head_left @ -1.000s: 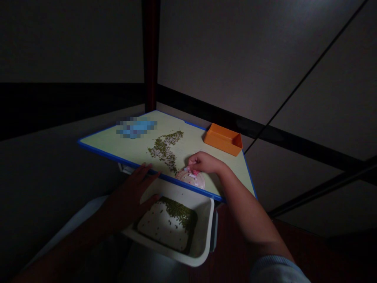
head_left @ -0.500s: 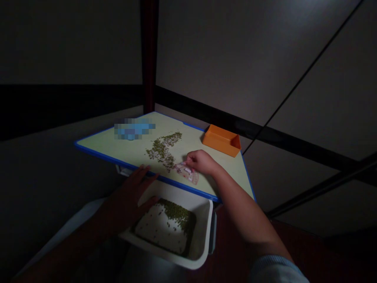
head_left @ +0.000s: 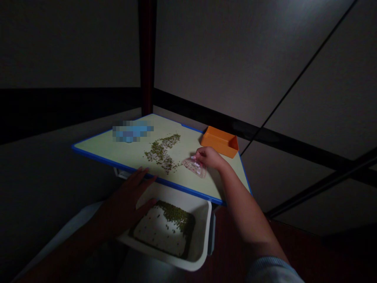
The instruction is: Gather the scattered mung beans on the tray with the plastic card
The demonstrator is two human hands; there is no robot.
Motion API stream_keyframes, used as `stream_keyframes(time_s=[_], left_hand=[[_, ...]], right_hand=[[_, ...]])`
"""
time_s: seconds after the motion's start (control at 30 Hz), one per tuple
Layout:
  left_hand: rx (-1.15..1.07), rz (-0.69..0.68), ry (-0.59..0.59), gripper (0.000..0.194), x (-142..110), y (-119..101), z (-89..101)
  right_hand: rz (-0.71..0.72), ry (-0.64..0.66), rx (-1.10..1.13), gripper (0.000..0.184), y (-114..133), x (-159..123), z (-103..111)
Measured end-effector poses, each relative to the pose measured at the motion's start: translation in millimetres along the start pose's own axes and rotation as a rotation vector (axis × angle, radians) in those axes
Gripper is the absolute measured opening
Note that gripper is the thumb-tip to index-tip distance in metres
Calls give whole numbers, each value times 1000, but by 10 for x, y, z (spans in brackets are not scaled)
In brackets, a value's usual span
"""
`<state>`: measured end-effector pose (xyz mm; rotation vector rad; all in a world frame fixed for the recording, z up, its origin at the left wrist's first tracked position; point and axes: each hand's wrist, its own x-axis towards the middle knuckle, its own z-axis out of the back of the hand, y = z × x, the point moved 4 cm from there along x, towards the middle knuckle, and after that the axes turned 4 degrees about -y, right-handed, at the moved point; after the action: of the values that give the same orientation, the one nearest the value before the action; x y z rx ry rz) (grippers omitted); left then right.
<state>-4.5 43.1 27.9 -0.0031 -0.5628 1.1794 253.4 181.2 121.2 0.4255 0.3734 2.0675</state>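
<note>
My right hand (head_left: pixel 209 157) is closed in a pinch on a clear, pinkish protractor (head_left: pixel 194 167), its curved side facing the near right. The protractor is low over the pale tabletop (head_left: pixel 118 147), just right of a scattered patch of small green beans (head_left: pixel 160 151). Fingers spread, my left hand (head_left: pixel 132 196) rests at the table's blue near edge, its thumb over the rim of a white bin (head_left: pixel 202 243). Inside the bin, more green beans (head_left: pixel 176 216) are heaped towards the far right corner, with a few loose ones on its floor.
An orange open box (head_left: pixel 219 147) stands at the table's back right. A blurred-out blue item (head_left: pixel 132 130) lies at the back left. Wall panels (head_left: pixel 235 59) rise close behind the table, and the light is dim.
My right hand has moved the protractor to the right and slightly away, leaving a gap between it and most of the beans. My left hand stays at the table edge.
</note>
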Motion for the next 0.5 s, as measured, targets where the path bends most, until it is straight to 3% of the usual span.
stream_keyframes(time_s=[0.23, 0.5], left_hand=[[-6, -3, -10, 70, 6, 0, 5], [-10, 2, -30, 72, -9, 31, -60]], right_hand=[[-151, -142, -303, 25, -80, 13, 112], [-182, -163, -354, 27, -59, 7, 63]])
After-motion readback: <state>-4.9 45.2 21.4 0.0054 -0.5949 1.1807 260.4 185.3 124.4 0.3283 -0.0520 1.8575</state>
